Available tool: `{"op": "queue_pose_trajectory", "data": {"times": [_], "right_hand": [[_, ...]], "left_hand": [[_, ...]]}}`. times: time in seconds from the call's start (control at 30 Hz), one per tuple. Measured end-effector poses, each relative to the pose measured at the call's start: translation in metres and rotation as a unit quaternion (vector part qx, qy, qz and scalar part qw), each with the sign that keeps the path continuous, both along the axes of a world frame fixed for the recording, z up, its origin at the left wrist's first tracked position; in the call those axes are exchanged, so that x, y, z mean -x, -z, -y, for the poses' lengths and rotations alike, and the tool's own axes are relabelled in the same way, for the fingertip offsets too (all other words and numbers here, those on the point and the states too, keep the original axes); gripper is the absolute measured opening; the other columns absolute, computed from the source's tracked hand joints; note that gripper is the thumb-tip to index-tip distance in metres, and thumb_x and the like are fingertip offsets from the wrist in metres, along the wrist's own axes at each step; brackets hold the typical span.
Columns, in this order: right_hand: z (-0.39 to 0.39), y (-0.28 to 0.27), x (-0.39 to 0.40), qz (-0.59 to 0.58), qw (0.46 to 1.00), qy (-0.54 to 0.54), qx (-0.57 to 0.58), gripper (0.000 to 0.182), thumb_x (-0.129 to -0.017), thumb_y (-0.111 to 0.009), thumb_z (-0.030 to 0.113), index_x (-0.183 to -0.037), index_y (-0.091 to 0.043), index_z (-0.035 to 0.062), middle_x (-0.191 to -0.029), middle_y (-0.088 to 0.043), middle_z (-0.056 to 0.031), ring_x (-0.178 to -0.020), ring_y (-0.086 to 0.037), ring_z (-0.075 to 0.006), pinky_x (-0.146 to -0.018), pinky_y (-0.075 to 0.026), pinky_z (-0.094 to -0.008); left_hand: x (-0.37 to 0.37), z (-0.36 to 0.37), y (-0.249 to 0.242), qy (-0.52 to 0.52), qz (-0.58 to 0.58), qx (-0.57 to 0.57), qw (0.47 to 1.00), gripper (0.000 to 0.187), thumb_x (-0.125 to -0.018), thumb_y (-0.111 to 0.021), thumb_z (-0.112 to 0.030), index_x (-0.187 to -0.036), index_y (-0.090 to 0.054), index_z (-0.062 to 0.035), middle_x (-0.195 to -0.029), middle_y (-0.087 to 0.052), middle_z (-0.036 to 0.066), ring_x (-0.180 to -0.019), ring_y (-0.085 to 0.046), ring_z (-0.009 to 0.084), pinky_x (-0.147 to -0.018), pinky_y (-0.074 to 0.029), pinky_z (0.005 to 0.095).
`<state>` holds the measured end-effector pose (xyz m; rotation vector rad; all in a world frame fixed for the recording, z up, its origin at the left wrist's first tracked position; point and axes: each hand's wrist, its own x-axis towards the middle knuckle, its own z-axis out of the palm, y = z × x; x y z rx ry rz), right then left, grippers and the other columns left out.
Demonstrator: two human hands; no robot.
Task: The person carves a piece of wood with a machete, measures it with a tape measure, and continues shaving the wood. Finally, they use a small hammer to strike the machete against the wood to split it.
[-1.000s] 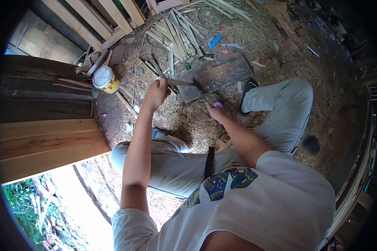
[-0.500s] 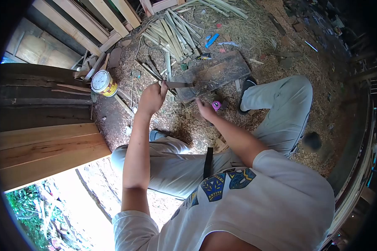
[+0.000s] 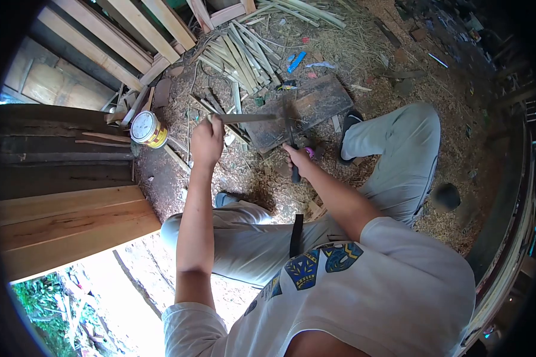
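Sawdust and shavings cover the workshop floor; a tin can (image 3: pixel 146 128) stands at left of centre, with a pile of split strips (image 3: pixel 244 50) already cut at top centre. Left hand (image 3: pixel 206 143), arm raised and extended, is closed around a blade (image 3: pixel 250 118) held level over the dark block (image 3: pixel 298 113). Right hand (image 3: pixel 296 157) grips a thin stick (image 3: pixel 291 134) upright on that block, not yet split

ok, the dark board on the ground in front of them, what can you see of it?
The dark board is a flat, weathered slab, wood by the look, with a grey-brown scuffed top. It lies tilted across the chip-strewn ground, just beyond the person's shoe. The tool in the left hand reaches over its near end. The right hand holds a dark stick at its near edge; whether either touches the board is unclear.
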<state>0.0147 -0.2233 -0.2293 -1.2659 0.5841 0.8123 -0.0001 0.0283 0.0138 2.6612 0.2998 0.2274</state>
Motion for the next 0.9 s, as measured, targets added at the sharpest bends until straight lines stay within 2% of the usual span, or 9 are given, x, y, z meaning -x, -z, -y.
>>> {"op": "queue_pose_trajectory", "data": {"times": [0.1,0.27,0.43,0.53,0.6,0.67,0.73,0.8,0.9], "right_hand": [[-0.014,-0.02,-0.014,-0.011,0.994,0.104,-0.03,0.044,-0.089,-0.079,0.046,-0.076,-0.051,0.0142,-0.06,-0.05,0.002,-0.046,-0.049,-0.0143,-0.046,-0.044,-0.0339],[-0.009,-0.072,-0.056,-0.002,0.955,0.224,-0.196,0.048,-0.091,-0.075,0.052,-0.08,-0.049,0.0141,-0.063,-0.049,-0.0002,-0.049,-0.048,-0.016,-0.05,-0.045,-0.036],[0.01,-0.131,-0.089,0.073,0.929,0.22,-0.287,0.043,-0.094,-0.072,0.05,-0.086,-0.053,0.0128,-0.09,-0.074,-0.013,-0.051,-0.048,-0.0133,-0.053,-0.045,-0.0331],[0.013,-0.132,-0.094,0.115,0.939,0.23,-0.228,0.037,-0.093,-0.075,0.044,-0.088,-0.057,0.0124,-0.087,-0.073,-0.0089,-0.053,-0.048,-0.0124,-0.053,-0.046,-0.0326],[0.017,-0.134,-0.09,0.127,0.943,0.221,-0.215,0.027,-0.093,-0.076,0.034,-0.09,-0.061,0.0117,-0.081,-0.067,-0.0033,-0.054,-0.049,-0.0119,-0.054,-0.046,-0.0325],[0.016,-0.137,-0.087,0.143,0.937,0.205,-0.244,0.022,-0.094,-0.076,0.027,-0.091,-0.062,0.0107,-0.073,-0.058,0.0004,-0.055,-0.05,-0.012,-0.054,-0.046,-0.0324],[0.012,-0.142,-0.083,0.14,0.939,0.209,-0.234,0.02,-0.093,-0.077,0.023,-0.09,-0.062,0.01,-0.07,-0.054,0.002,-0.055,-0.05,-0.0119,-0.055,-0.046,-0.0318],[0.006,-0.15,-0.08,0.14,0.947,0.206,-0.204,0.02,-0.093,-0.078,0.022,-0.089,-0.061,0.0098,-0.07,-0.055,0.0017,-0.054,-0.051,-0.0121,-0.053,-0.046,-0.0313],[-0.003,-0.149,-0.072,0.203,0.955,0.145,-0.161,0.022,-0.092,-0.079,0.021,-0.089,-0.061,0.0081,-0.07,-0.057,0.0008,-0.053,-0.053,-0.0119,-0.051,-0.047,-0.031]], "left_hand": [[0.002,-0.002,0.005,-0.01,0.079,0.257,0.963,0.044,-0.11,-0.041,-0.031,-0.097,-0.066,0.0026,-0.084,-0.073,0.015,-0.07,-0.064,0.0189,-0.07,-0.053,0.034],[0.009,0.018,-0.003,0.073,-0.01,0.479,0.875,0.036,-0.107,-0.049,-0.029,-0.115,-0.068,0.0001,-0.105,-0.076,0.008,-0.083,-0.063,0.0134,-0.082,-0.052,0.0307],[0.019,0.045,0.013,0.124,-0.132,0.472,0.863,0.036,-0.104,-0.057,-0.029,-0.124,-0.067,-0.0004,-0.106,-0.076,0.005,-0.084,-0.061,0.0123,-0.082,-0.051,0.0286],[0.022,0.046,0.027,0.162,-0.2,0.413,0.874,0.037,-0.104,-0.058,-0.028,-0.126,-0.066,0.0005,-0.107,-0.075,0.005,-0.085,-0.06,0.0125,-0.082,-0.05,0.0283],[0.022,0.04,0.055,0.189,-0.237,0.437,0.847,0.035,-0.104,-0.058,-0.027,-0.126,-0.066,-0.0005,-0.111,-0.074,0.004,-0.105,-0.066,0.0172,-0.09,-0.053,0.0352],[0.024,0.042,0.049,0.189,-0.245,0.405,0.86,0.032,-0.102,-0.061,-0.025,-0.124,-0.068,-0.0026,-0.112,-0.074,0.006,-0.108,-0.067,0.0184,-0.091,-0.053,0.0361],[0.027,0.046,0.043,0.176,-0.287,0.196,0.921,0.029,-0.102,-0.06,-0.025,-0.122,-0.069,-0.0058,-0.113,-0.074,0.01,-0.106,-0.069,0.0215,-0.091,-0.053,0.0366],[0.027,0.037,0.062,0.175,-0.264,0.202,0.927,0.034,-0.101,-0.062,-0.032,-0.123,-0.069,-0.0077,-0.116,-0.073,0.013,-0.107,-0.069,0.0258,-0.092,-0.053,0.0382],[0.023,0.029,0.043,0.297,-0.37,0.112,0.873,0.067,-0.093,-0.062,-0.065,-0.131,-0.066,-0.0103,-0.126,-0.069,0.018,-0.115,-0.067,0.0313,-0.099,-0.051,0.0431]]}}
